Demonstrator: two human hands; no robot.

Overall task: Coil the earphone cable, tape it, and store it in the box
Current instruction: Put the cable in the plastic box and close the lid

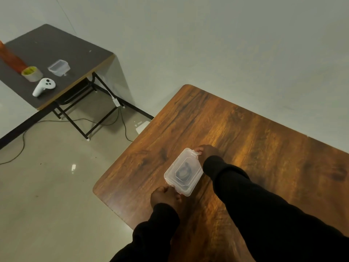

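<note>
A small clear plastic box (176, 163) with its lid on lies on the wooden table (245, 133), close to the left edge. Through the lid I see the dark coiled earphone cable (184, 172) inside. My left hand (165, 197) grips the box's near end at its latch. My right hand (205, 151) holds the far end, fingertips on the other latch. Both sleeves are black.
A dark side table (75, 59) stands at the back left with a roll of tape (32, 73), a second clear box (59, 67), a white controller (43, 86) and an orange object (10, 58). Cables trail over the floor beneath it.
</note>
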